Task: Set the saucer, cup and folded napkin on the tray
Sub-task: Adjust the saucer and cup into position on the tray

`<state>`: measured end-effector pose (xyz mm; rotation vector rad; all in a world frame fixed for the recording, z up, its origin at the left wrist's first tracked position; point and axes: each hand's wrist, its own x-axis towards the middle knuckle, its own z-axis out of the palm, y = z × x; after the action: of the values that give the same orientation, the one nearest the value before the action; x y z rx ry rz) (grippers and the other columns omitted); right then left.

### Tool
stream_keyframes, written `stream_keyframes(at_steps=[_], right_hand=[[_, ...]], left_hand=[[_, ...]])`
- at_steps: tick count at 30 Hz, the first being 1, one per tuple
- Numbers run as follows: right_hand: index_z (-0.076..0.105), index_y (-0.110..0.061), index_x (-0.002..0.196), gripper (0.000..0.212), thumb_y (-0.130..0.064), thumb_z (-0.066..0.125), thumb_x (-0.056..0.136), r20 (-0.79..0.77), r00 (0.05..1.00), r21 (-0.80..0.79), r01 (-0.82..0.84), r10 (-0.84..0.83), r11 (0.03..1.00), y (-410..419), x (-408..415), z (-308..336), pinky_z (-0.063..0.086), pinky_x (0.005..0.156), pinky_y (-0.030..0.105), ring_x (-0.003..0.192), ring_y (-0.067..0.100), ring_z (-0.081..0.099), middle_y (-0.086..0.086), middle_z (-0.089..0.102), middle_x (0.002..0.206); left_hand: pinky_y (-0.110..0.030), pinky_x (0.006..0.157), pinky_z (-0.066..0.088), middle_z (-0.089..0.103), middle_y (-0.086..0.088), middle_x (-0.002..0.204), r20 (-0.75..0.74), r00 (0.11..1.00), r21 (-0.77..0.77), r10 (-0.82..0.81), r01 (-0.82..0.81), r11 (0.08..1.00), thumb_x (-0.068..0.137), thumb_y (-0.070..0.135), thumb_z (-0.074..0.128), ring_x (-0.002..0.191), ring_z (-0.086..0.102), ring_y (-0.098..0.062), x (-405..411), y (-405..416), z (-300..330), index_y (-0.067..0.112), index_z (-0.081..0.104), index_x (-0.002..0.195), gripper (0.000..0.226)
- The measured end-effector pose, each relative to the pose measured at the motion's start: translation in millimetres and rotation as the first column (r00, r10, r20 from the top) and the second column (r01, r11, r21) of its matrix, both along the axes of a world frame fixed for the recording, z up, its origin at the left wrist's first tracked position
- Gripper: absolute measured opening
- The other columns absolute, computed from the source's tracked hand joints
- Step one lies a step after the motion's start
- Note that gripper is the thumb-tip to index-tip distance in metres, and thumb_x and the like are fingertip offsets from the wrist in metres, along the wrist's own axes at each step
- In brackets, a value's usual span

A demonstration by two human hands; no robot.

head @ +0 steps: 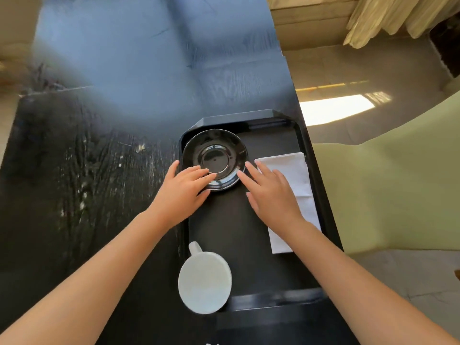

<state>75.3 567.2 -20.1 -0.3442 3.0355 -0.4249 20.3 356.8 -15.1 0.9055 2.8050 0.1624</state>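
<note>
A black tray (271, 140) lies along the right edge of a dark table. A glossy black saucer (219, 150) sits in the tray's far left corner. My left hand (184, 190) rests spread on the saucer's near left rim, fingers apart. My right hand (271, 195) hovers flat just right of the saucer, its fingertips near the rim, and covers part of a white folded napkin (298, 175) that lies along the tray's right side. A white cup (205, 282) lies upside down across the tray's near left edge, handle pointing away from me.
The dark wooden table (99, 170) stretches left and far, with a bright glare patch at the back. A pale green chair seat (398, 183) is close to the table's right edge. Curtains and a sunlit floor lie beyond.
</note>
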Motion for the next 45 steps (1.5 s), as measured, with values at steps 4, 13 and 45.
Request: stream_keyframes(at_steps=[4, 13, 45], right_hand=[[0.044, -0.018, 0.138, 0.042, -0.014, 0.047, 0.096, 0.061, 0.994, 0.073, -0.099, 0.094, 0.992, -10, -18, -15, 0.023, 0.113, 0.047, 0.143, 0.025, 0.021, 0.010, 0.035, 0.151], [0.047, -0.018, 0.136, 0.041, -0.015, 0.048, 0.095, 0.083, 0.988, 0.093, -0.140, 0.132, 0.986, 4, -5, -14, 0.020, 0.114, 0.047, 0.142, 0.024, 0.023, 0.008, 0.038, 0.150], [0.070, -0.010, 0.081, 0.023, -0.005, 0.050, 0.093, -0.149, 0.578, 0.024, -0.809, 0.802, 0.587, -25, 93, 12, 0.054, 0.083, 0.034, 0.102, 0.021, 0.065, 0.003, 0.073, 0.085]], left_hand=[[-0.054, 0.115, 0.009, 0.049, 0.001, 0.142, 0.057, 0.998, -0.051, -0.030, 0.033, 0.998, 0.095, 0.032, 0.049, 0.136, 0.036, -0.018, 4, -12, -15, 0.025, 0.047, 0.136, 0.041], [-0.054, 0.115, 0.007, 0.040, 0.000, 0.148, 0.107, 0.994, -0.005, 0.002, -0.001, 1.000, 0.096, 0.039, 0.042, 0.141, 0.026, -0.019, 23, -9, -22, 0.029, 0.041, 0.139, 0.044], [-0.035, 0.094, 0.048, 0.071, 0.002, 0.078, -0.075, 0.985, 0.272, -0.155, 0.170, 0.947, 0.077, 0.014, 0.075, 0.075, 0.067, -0.015, 194, -46, 3, 0.016, 0.071, 0.082, 0.006]])
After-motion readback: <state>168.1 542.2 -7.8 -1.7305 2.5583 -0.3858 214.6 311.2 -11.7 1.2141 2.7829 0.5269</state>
